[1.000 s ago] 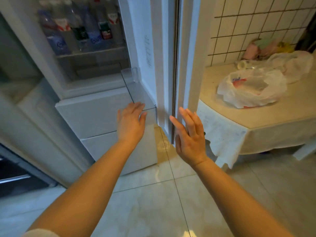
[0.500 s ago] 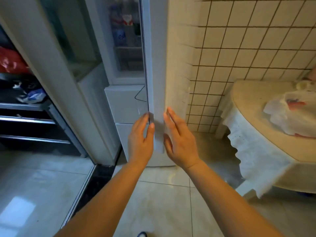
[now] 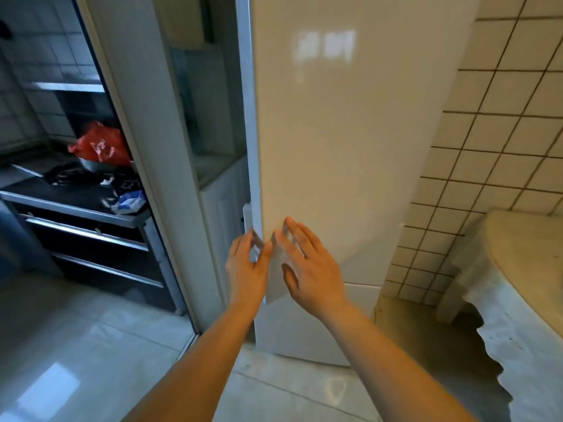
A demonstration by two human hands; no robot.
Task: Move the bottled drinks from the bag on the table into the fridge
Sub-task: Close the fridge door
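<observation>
At the fridge door's left edge, both my hands lie flat with straight fingers.

My left hand (image 3: 247, 271) has its fingers (image 3: 265, 253) apart and extended at the door's edge, pinching nothing; my right hand (image 3: 307, 263) spreads its own fingers against the face of the fridge door (image 3: 329, 141), curled round nothing. The door stands almost closed, a narrow gap showing at its 9 o'clock side. No bottles or bag are in sight. At 3 o'clock a corner of the tabletop (image 3: 524, 254) shows with its pale cloth hanging down, against the tiled wall (image 3: 487, 147). At 9 o'clock, past a white door frame (image 3: 146, 132), a red bag (image 3: 100, 144) sits on a dark kitchen counter. Pale floor tiles (image 3: 91, 345) lie beneath my forearms.
</observation>
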